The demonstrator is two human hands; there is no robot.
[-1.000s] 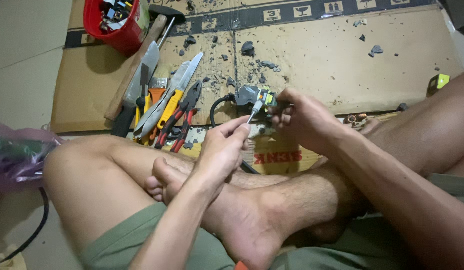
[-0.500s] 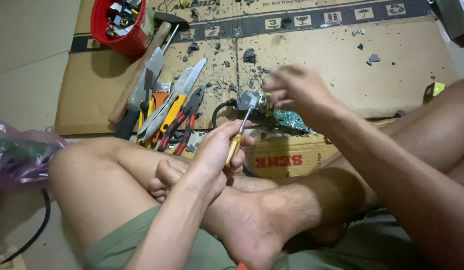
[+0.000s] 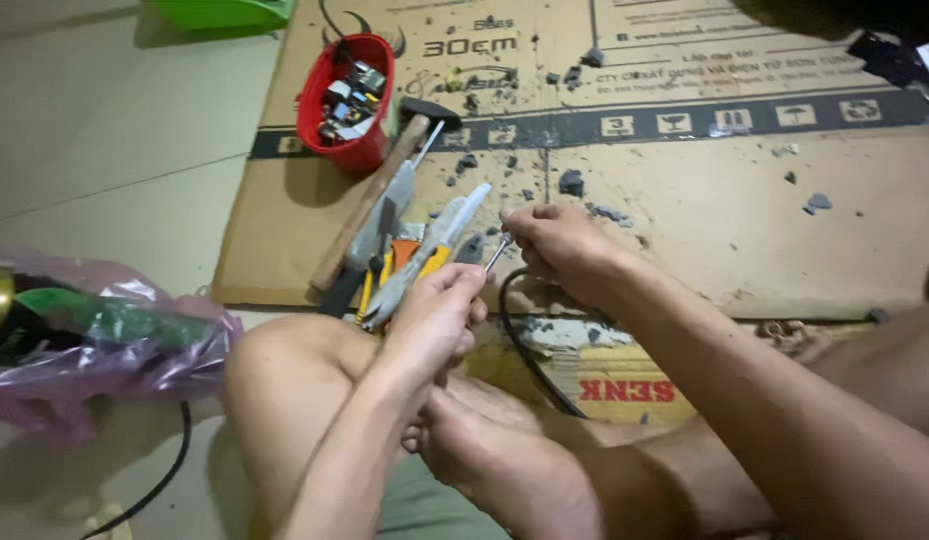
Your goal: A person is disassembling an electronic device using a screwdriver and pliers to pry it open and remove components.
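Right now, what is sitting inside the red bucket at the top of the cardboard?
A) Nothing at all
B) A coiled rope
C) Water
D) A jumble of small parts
D: the red bucket at the top of the cardboard sheet is filled with a jumble of small mixed parts, just above the wooden-handled hammer.

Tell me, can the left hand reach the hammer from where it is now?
Probably yes. The hammer lies uncovered on the cardboard, just beyond the left hand, with only the tool pile beside it. But that hand already grips a screwdriver, so its fingers are occupied.
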